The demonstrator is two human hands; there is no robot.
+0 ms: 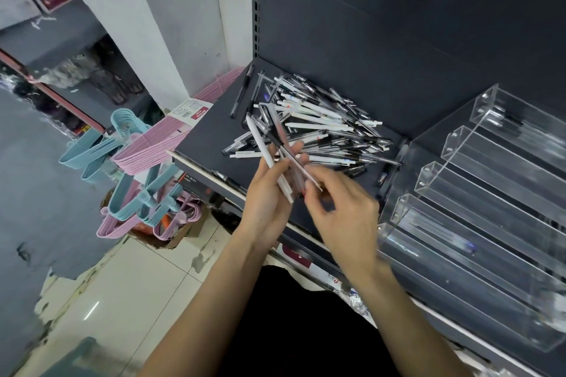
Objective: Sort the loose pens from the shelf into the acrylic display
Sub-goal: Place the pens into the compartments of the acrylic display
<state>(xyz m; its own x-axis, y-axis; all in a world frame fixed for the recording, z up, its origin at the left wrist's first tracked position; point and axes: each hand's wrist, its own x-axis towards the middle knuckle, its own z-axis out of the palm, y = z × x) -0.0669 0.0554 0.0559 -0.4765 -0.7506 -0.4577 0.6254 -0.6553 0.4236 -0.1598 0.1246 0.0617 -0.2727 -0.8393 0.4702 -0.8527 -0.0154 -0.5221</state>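
A heap of loose pens (pixel 324 125), white, clear and black, lies on the dark shelf (pixel 208 131). My left hand (pixel 269 193) holds a bunch of several pens (pixel 272 144) fanned upward over the shelf's front edge. My right hand (pixel 343 211) is just to its right, fingertips pinching the lower end of one clear pen in that bunch. The tiered acrylic display (pixel 477 199) stands on the shelf at the right; a few pens lie in its upper and middle troughs, blurred.
Pink and blue plastic hangers (pixel 134 162) hang to the left of the shelf. A white pillar (pixel 147 24) rises behind them. A cardboard box (pixel 171 232) sits on the tiled floor below. The shelf's dark back panel (pixel 398 24) stands upright behind the pens.
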